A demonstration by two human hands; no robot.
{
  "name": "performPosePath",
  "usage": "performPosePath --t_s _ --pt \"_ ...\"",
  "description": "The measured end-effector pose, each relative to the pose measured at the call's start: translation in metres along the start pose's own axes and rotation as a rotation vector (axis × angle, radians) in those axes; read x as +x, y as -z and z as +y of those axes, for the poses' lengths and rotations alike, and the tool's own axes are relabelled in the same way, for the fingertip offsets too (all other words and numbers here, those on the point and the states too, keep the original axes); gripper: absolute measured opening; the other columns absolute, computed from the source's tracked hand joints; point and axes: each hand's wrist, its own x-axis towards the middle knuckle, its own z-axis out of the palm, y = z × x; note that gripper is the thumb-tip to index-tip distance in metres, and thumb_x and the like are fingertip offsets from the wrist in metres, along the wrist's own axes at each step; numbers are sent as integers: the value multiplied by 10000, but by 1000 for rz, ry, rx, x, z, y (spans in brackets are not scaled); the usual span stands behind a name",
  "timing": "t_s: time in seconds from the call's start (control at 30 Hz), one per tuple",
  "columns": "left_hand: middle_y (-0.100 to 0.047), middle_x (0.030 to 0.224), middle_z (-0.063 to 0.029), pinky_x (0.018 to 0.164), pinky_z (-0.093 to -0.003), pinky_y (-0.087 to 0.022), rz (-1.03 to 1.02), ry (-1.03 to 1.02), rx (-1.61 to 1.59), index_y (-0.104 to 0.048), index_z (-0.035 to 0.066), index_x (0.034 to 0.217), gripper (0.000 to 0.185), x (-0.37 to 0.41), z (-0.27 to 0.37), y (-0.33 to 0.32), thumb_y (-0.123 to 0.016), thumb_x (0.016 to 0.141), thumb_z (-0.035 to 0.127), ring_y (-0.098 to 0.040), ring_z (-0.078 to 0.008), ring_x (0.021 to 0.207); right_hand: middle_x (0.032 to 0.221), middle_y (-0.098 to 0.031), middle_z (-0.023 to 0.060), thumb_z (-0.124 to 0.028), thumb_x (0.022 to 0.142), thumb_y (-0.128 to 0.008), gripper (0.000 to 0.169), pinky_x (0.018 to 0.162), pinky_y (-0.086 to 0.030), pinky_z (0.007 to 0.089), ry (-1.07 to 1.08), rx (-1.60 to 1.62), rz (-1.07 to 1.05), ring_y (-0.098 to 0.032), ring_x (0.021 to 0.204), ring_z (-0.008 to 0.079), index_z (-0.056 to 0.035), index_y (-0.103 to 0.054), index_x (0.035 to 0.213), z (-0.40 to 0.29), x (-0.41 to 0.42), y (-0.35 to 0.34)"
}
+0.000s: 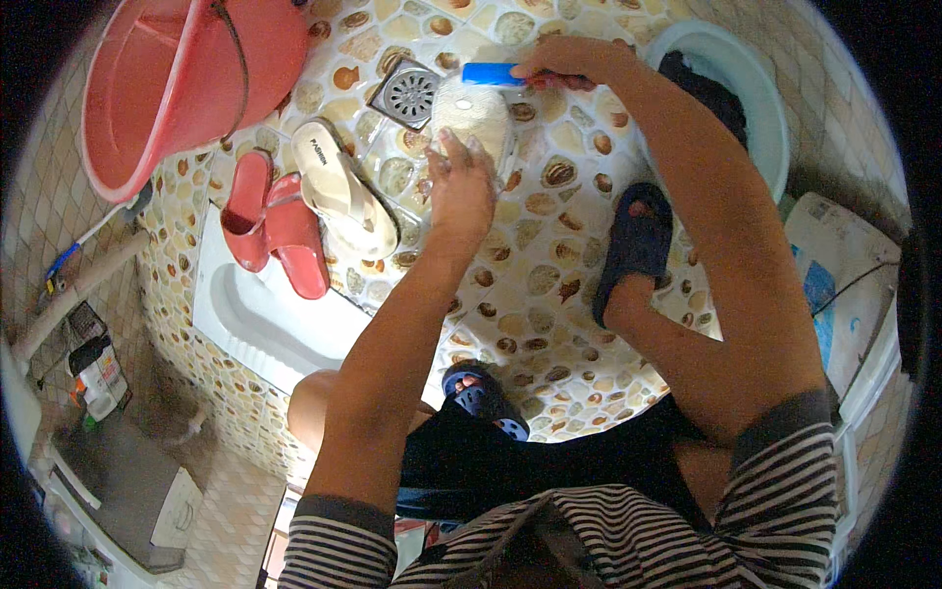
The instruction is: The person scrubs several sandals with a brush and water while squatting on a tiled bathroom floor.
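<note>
A cream-white flip-flop sole lies on the wet pebble-pattern floor, beside the metal floor drain. My left hand holds it at its near end, fingers spread over the surface. At the far end, my right hand grips a blue brush, which rests on or just above the sole. The brush's bristles are hidden. A matching cream flip-flop with its strap up sits left of my left hand. Next to that are red slippers, one partly over the squat toilet's edge.
A red bucket leans on its side at the upper left. The white squat toilet is set in the floor at left. A pale basin with dark cloth stands at right, near a white appliance. My feet wear dark slippers.
</note>
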Motion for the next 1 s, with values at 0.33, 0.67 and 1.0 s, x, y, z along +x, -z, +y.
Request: performPosePath --t_s 0.33,0.67,1.0 --pt "-255 1483 -381 1084 -588 -349 59 44 20 -527 28 1338 453 -8 -15 9 -526 912 182 -364 -596 1295 600 -606 137 -582 847 -581 583 587 -454 411 59 -360 166 -567 548 243 -39 -650 644 -4 5 -36" --pt "-398 1435 -323 1092 -616 -325 107 30 -56 -582 -11 1258 508 -1 -18 -18 -654 836 263 -384 -530 1321 763 -671 231 -640 911 -448 676 744 -499 496 97 -339 644 -669 731 401 -25 -719 841 24 -76 -154" --pt "-297 1509 -299 1154 -453 -307 134 -44 -143 -444 -104 1338 583 -79 -12 -14 -615 844 154 -329 -478 1376 763 -679 199 -593 943 -436 626 700 -497 492 -17 -403 632 -667 735 392 -33 -703 861 7 -59 -126"
